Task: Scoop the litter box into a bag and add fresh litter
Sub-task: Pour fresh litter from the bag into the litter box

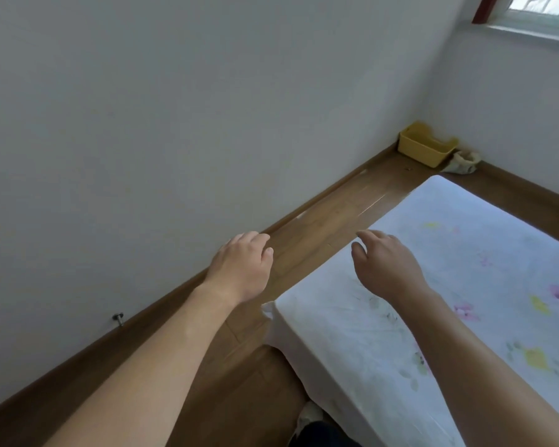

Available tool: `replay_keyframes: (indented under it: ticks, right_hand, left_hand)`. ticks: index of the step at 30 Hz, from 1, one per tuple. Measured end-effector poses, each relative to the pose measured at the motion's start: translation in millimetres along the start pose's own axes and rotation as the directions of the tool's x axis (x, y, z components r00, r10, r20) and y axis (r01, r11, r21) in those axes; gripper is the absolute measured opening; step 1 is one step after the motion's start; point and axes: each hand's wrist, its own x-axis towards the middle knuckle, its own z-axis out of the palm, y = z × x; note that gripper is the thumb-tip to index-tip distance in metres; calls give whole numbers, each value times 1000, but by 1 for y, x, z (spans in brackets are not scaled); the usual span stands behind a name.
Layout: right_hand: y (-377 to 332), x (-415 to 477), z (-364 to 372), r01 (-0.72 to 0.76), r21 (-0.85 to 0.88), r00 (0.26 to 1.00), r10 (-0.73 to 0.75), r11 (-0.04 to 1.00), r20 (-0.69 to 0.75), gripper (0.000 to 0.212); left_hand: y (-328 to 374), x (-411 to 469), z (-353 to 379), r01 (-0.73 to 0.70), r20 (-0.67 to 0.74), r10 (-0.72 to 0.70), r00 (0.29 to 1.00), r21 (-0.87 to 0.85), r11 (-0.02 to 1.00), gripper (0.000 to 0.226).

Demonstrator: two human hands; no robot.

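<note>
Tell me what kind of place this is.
Probably a bedroom: a bed with a flowered sheet, a wooden floor, a window, and a yellow tub, perhaps the litter box, in the far corner.

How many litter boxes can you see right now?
1. A yellow litter box stands in the far corner, with a crumpled bag just right of it. The bed may hide others.
</note>
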Motion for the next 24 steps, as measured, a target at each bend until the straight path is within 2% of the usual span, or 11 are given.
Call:
replay_keyframes:
  ticks: [13, 24]
  right_hand:
    - [-39, 143, 14, -12, 5, 998, 12, 1000, -55, 33]
    - [-125, 259, 60, -142, 27, 978, 144, 990, -150, 27]
  left_hand:
    - [-54, 154, -35, -92, 25, 92, 995, -3, 996, 42]
    - [-149, 302, -66, -263, 63, 262, 963, 15, 965, 39]
